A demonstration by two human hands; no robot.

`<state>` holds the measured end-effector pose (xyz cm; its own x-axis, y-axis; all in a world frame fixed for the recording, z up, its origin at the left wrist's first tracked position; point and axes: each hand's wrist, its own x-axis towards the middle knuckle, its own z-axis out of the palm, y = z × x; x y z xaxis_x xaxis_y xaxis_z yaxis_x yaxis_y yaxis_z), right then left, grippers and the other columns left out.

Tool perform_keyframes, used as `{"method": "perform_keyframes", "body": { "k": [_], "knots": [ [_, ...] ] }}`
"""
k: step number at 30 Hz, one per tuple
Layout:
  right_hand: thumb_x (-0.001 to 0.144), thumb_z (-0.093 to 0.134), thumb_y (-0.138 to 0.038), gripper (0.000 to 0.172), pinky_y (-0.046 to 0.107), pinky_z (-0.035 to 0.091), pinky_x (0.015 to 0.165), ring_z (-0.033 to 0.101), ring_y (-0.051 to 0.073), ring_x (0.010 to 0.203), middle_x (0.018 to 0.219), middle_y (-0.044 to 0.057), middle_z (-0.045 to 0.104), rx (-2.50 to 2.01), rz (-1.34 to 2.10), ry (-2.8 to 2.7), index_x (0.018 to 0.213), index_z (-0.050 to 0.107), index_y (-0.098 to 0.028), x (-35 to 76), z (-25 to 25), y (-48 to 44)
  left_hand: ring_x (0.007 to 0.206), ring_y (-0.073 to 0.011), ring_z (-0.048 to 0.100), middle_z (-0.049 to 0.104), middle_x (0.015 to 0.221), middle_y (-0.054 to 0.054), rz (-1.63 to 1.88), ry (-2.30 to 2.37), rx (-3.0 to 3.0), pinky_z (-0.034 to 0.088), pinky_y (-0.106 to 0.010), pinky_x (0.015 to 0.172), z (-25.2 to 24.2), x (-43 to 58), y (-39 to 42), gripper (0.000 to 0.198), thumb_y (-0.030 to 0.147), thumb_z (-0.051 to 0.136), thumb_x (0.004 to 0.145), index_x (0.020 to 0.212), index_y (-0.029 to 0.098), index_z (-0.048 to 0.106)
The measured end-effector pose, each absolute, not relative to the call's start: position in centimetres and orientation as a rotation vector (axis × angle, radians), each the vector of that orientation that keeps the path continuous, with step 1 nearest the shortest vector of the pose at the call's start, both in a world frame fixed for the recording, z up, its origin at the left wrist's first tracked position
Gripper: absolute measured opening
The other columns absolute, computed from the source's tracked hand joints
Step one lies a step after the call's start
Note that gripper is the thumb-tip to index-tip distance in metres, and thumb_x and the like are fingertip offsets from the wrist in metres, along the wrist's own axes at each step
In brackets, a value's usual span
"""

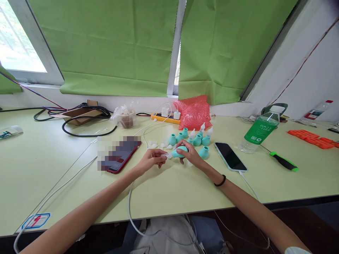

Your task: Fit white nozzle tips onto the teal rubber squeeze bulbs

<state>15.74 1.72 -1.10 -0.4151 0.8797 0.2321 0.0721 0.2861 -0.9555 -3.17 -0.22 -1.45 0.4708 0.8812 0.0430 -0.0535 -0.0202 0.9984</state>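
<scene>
In front of me my right hand (pixel 189 153) is closed around a teal squeeze bulb (pixel 180 152), which lies on its side with its neck toward the left. My left hand (pixel 153 159) pinches a clear plastic nozzle tip (pixel 167 155) at the bulb's neck; I cannot tell how firmly the two are joined. Just behind my hands stand several more teal bulbs (pixel 172 139). Some carry a pointed translucent tip (pixel 202 127), others have open necks. One open bulb (pixel 203 152) sits right of my right hand. Small translucent pieces (pixel 153 144) lie behind my left hand.
A red-cased phone (pixel 124 155) lies to the left and a charging phone (pixel 231 157) to the right. Beyond are a large water bottle (pixel 261 128), a screwdriver (pixel 284 161) and orange parts (pixel 312 138). Pink bubble wrap (pixel 194 112) and a power strip (pixel 169 119) are at the back.
</scene>
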Motion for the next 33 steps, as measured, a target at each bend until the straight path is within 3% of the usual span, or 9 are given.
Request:
{"method": "perform_keyframes", "body": {
  "k": [5,11,19,23,33],
  "knots": [
    [0.066,0.058,-0.038,0.029,0.028,0.052,0.045,0.053,0.01,0.054,0.07,-0.002,0.047,-0.832,1.342,-1.636,0.077,0.041,-0.018,15.6,-1.1,1.5,0.048,-0.0076,0.046,0.054,0.057,0.0,0.898,0.8,1.449,0.037,-0.021,0.048,-1.3,-3.4,-0.2,0.03,0.028,0.064,0.061,0.084,0.01,0.061],
    [0.059,0.065,-0.033,0.035,0.029,0.05,0.046,0.055,0.01,0.052,0.075,-0.001,0.052,-0.822,1.316,-1.796,0.076,0.038,-0.019,15.7,-0.9,1.2,0.051,-0.0085,0.048,0.054,0.059,-0.001,0.896,0.726,1.323,0.04,-0.023,0.051,-2.1,-3.1,-0.5,0.029,0.032,0.06,0.067,0.086,0.011,0.059],
    [0.055,0.068,-0.031,0.04,0.031,0.044,0.071,0.054,0.015,0.077,0.08,0.001,0.053,-0.862,0.663,-1.904,0.082,0.042,-0.019,14.6,-2.1,0.4,0.057,-0.0104,0.054,0.058,0.065,-0.004,0.897,0.658,1.119,0.044,-0.025,0.059,-2.2,-3.2,-0.5,0.028,0.031,0.06,0.067,0.088,0.011,0.058],
    [0.06,0.064,-0.033,0.042,0.029,0.042,0.069,0.054,0.016,0.077,0.082,0.002,0.054,-0.849,0.494,-2.004,0.093,0.042,-0.02,14.7,-2.4,0.4,0.056,-0.0098,0.054,0.058,0.064,-0.004,0.906,0.678,1.059,0.044,-0.024,0.059,-2.4,-3.2,-0.5,0.025,0.028,0.06,0.068,0.086,0.011,0.058],
    [0.067,0.057,-0.034,0.028,0.027,0.041,0.066,0.054,0.014,0.071,0.081,0.002,0.056,-0.834,0.365,-2.09,0.089,0.045,-0.021,14.6,-2.7,0.0,0.049,-0.0077,0.05,0.056,0.059,-0.002,0.927,0.729,1.189,0.041,-0.021,0.05,-2.1,-3.8,0.2,0.029,0.032,0.062,0.065,0.085,0.01,0.058]
  ]
}}
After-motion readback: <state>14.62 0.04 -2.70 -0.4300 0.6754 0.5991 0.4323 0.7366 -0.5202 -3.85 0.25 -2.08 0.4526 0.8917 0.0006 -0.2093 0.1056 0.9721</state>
